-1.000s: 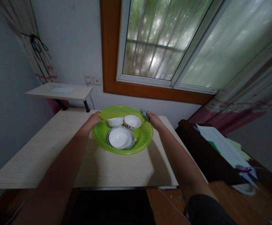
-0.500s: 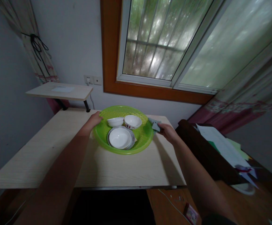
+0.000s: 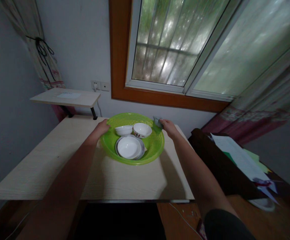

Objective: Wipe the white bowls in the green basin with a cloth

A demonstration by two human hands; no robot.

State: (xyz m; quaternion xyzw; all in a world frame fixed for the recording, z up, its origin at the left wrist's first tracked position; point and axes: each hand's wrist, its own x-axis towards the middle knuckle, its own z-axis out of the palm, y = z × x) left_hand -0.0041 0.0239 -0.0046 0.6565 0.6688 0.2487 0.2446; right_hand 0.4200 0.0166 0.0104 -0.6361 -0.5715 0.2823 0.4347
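Observation:
A green plastic basin (image 3: pixel 152 151) stands on the pale wooden table (image 3: pixel 135 183), tilted a little toward me. Inside it lie a white bowl on its side (image 3: pixel 124 130), a white bowl with a printed pattern (image 3: pixel 142 130), and a white bowl (image 3: pixel 128 147) resting on a grey-rimmed plate (image 3: pixel 142 150). My left hand (image 3: pixel 102 127) grips the basin's left rim, its fingers partly hidden behind it. A grey-blue cloth (image 3: pixel 157 121) is pinched in my right hand (image 3: pixel 167 126), pressed against the basin's upper right rim.
On the left of the table is a small raised shelf (image 3: pixel 65 97) with a paper on it. A window (image 3: pixel 170 43) and wall sockets (image 3: pixel 100 85) are behind. To the right, papers (image 3: pixel 232 156) lie on a dark brown piece of furniture (image 3: pixel 220 166).
My right hand with the cloth moves off the rim to the right, then returns to the basin's upper right rim. My left hand keeps its grip; the bowls stay put.

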